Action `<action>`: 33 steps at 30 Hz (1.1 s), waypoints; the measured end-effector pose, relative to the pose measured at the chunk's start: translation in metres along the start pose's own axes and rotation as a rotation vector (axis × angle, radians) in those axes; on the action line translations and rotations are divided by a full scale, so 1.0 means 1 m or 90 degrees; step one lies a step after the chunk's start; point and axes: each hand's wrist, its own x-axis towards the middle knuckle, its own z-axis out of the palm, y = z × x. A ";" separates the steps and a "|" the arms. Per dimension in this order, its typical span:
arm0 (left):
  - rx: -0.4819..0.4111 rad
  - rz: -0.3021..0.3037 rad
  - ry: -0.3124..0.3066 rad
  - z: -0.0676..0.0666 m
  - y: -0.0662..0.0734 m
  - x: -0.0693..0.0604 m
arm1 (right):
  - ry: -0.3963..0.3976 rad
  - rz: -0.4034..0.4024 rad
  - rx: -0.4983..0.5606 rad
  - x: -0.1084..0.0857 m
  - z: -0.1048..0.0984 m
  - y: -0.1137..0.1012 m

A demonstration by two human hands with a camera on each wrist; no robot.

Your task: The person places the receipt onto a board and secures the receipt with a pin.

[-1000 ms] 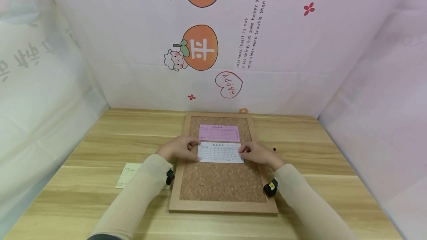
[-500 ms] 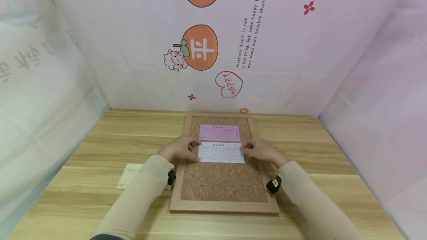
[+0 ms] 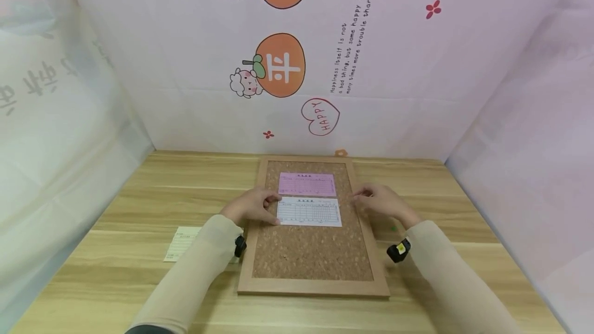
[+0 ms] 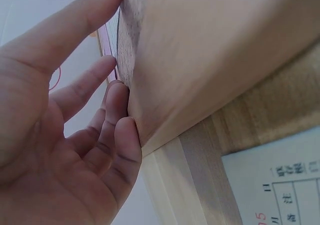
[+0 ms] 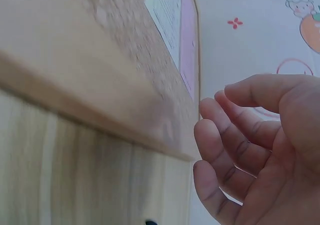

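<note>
A white printed form [image 3: 309, 212] lies on the framed cork board [image 3: 312, 254], just below a pink form [image 3: 307, 184]. My left hand [image 3: 252, 205] rests at the white form's left edge, its index finger and thumb touching near the two corners. In the left wrist view the fingers [image 4: 125, 140] of that hand are spread and bent along the board's wooden frame. My right hand [image 3: 382, 201] hovers over the board's right frame, apart from both forms. Its fingers are loosely bent with nothing between them in the right wrist view.
A pale yellow form [image 3: 183, 243] lies on the wooden table [image 3: 116, 282] left of the board, partly hidden under my left sleeve. A small black object [image 5: 151, 222] shows at the bottom of the right wrist view. Printed cloth [image 3: 394, 117] walls the back and sides.
My right hand has let go of the white form's right edge and moved right, over the frame. The left hand and both forms have stayed in place on the board.
</note>
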 end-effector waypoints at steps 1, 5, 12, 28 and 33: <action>-0.003 0.000 -0.001 0.000 0.000 0.000 | 0.003 -0.001 -0.007 -0.001 -0.002 0.002; -0.011 0.000 -0.003 0.000 0.001 -0.001 | 0.014 0.004 -0.033 -0.005 -0.012 0.011; -0.010 -0.004 -0.002 0.000 0.002 -0.003 | 0.009 0.011 -0.041 -0.015 -0.026 0.024; -0.003 -0.001 0.004 0.001 0.000 -0.004 | -0.006 0.102 -0.009 -0.023 -0.035 0.064; -0.006 0.003 0.005 0.002 -0.001 -0.004 | -0.023 0.102 0.049 -0.023 -0.033 0.076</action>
